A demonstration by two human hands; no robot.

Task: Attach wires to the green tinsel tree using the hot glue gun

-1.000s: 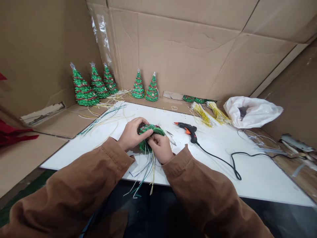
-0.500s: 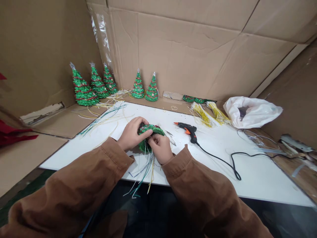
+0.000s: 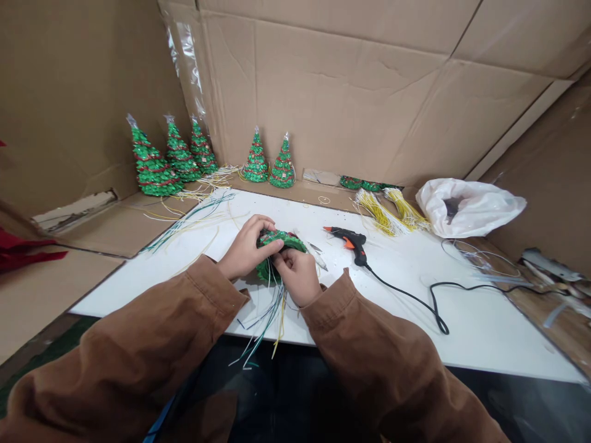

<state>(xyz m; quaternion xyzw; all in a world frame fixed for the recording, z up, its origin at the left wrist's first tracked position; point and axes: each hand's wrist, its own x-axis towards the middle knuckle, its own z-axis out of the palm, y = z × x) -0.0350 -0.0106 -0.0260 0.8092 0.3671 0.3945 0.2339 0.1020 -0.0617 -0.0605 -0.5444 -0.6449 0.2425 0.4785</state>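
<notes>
Cardboard walls [image 3: 323, 92] are enclosing a white desk [image 3: 392, 320]; small green trees [image 3: 154, 166] are standing from upper left to upper centre, yellow wire bundles [image 3: 378, 212] and a white bag [image 3: 480, 209] are sitting at upper right. The hollow green piece [image 3: 295, 243] is sitting mid-frame, tilted, its open end facing the wearer (touching the desk or not, can't tell). Left hand [image 3: 244, 249] is gripping its left side, fingers behind, thumb over the rim. Right hand [image 3: 299, 277] is reaching into the opening, fingers bent, tips hidden, so can't tell if they're closed on anything. Loose wires [image 3: 272, 312] are hanging out below, trailing past the desk's front edge.

Doing this well is probably meaning: left hand bracing the rim without crushing the soft trim, right fingertips working by feel at one wire at a time, no yanking on the bunch. Tangling is looking like the main risk, since strands are crossing. Glue gun [image 3: 344, 234] is lying right of centre, nozzle pointing left towards the hands; whether it's hot isn't showing, so giving that tip some room is seeming wise.
</notes>
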